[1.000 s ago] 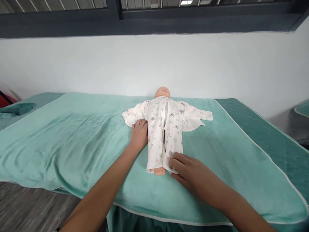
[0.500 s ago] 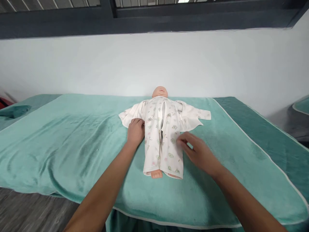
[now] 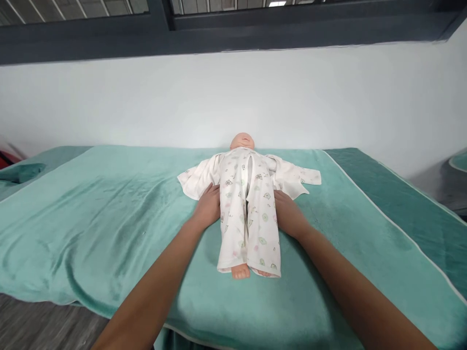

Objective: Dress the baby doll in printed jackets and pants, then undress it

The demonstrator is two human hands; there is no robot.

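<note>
A baby doll (image 3: 242, 140) lies on its back on the bed, head toward the wall. White printed trousers (image 3: 233, 233), split down the middle, cover it from chest to feet. Its bare foot (image 3: 241, 271) shows below one hem, and toes peek from the other. Beneath the trousers a white baby top (image 3: 202, 179) spreads out to both sides. At the trousers' left edge my left hand (image 3: 209, 206) is closed on the cloth, its fingertips partly hidden. Opposite, my right hand (image 3: 290, 214) is closed against the right edge, fingers tucked at the side and partly out of sight.
A light green plush cover (image 3: 120, 204) lies over the bed, with a darker green strip (image 3: 394, 189) on the right. Behind it stands a white wall (image 3: 146, 102) under a dark window frame (image 3: 292, 36). Grey flooring (image 3: 40, 321) shows at lower left.
My right hand has moved in from just off the trousers' right side to their edge, higher up. My left hand stays at the left edge. The trousers and feet appear slightly lower in view.
</note>
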